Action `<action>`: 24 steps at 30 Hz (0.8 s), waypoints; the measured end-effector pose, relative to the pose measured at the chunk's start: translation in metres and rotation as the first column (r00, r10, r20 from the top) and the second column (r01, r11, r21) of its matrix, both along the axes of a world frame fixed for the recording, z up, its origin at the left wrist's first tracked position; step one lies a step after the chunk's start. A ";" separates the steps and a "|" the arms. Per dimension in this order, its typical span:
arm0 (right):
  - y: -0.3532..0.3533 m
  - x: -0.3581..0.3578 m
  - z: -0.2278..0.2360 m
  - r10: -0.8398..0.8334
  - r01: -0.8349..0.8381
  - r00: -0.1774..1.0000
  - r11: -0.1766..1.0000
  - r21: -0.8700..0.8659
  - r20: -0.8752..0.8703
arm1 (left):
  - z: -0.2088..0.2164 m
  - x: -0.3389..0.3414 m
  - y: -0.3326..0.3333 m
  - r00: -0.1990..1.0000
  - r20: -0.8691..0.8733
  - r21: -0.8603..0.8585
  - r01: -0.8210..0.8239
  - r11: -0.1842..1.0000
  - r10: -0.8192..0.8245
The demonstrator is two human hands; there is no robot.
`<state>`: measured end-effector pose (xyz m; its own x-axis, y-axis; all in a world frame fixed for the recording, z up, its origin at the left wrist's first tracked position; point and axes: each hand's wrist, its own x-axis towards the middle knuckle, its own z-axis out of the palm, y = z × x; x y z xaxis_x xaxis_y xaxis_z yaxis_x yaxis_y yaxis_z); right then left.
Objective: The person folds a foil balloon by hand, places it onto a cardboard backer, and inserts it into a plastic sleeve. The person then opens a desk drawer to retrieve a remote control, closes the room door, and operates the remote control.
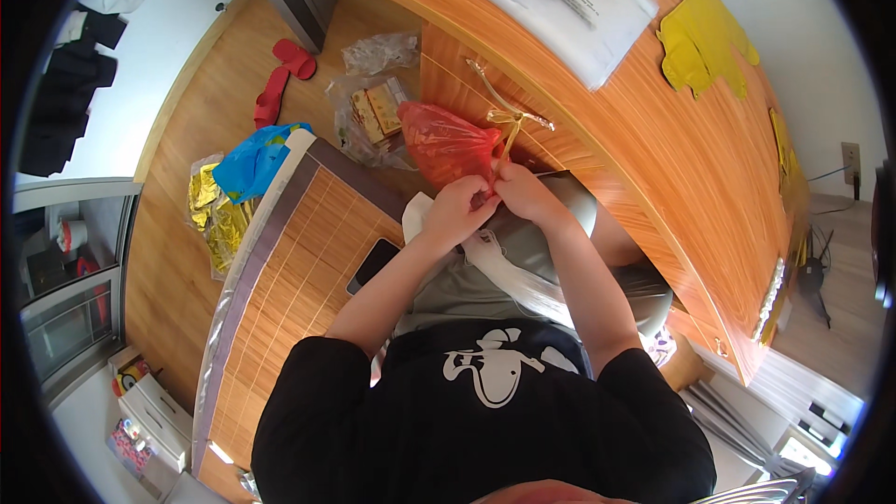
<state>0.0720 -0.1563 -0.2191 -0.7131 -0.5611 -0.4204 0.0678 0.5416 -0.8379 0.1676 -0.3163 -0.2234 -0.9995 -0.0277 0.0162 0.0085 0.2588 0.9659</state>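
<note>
A red translucent plastic bag [441,145], bulging with contents I cannot make out, hangs just beyond my hands in front of the wooden desk. My left hand [459,212] is closed, fingers curled at the gathered neck of the bag. Close beside it my right hand [525,192] pinches the same twisted neck. Right above the right hand, a gold tie [509,121] is knotted around a clear plastic strip at the desk front. Across my lap lies a hank of white, shiny strands [523,287].
On the desk [644,145] lie clear plastic sleeves [560,14] and yellow gloves [705,42]. A dark phone [371,266] rests on the bamboo mat [299,271] to my left. Clear bags [359,121], red slippers [273,93], a blue bag [252,163] and gold wrapping [217,229] lie beyond.
</note>
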 end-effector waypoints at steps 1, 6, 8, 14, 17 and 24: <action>-0.004 -0.001 0.005 0.110 -0.112 0.994 0.991 0.078 0.025 | 0.000 0.001 -0.001 1.000 -0.002 0.009 0.012 1.000 -0.012; -0.010 0.010 0.018 0.019 0.127 0.865 0.959 0.255 -0.502 | 0.000 0.003 -0.001 1.000 0.013 -0.005 -0.001 1.000 0.001; -0.010 0.012 0.020 -0.009 0.165 0.824 0.960 0.225 -0.566 | -0.002 0.004 -0.002 1.000 0.016 0.020 -0.002 1.000 0.002; -0.006 0.016 0.047 -0.102 0.215 0.810 0.968 0.130 -0.578 | -0.002 0.001 -0.006 1.000 0.006 0.019 -0.016 1.000 0.016; 0.011 0.031 0.080 -0.074 0.108 0.889 0.993 0.050 -0.452 | -0.005 0.000 -0.009 0.999 0.047 0.048 0.003 0.999 -0.006; 0.060 0.021 0.284 0.310 -0.334 0.886 0.943 -0.011 -0.344 | 0.060 0.005 -0.028 0.998 -0.060 0.058 -0.028 0.998 0.031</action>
<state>0.0934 -0.0966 0.0648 -0.5796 -0.8022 -0.1434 -0.3897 0.4274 -0.8157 0.1725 -0.3441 -0.1630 -0.9954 -0.0597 0.0745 0.0609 0.2040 0.9771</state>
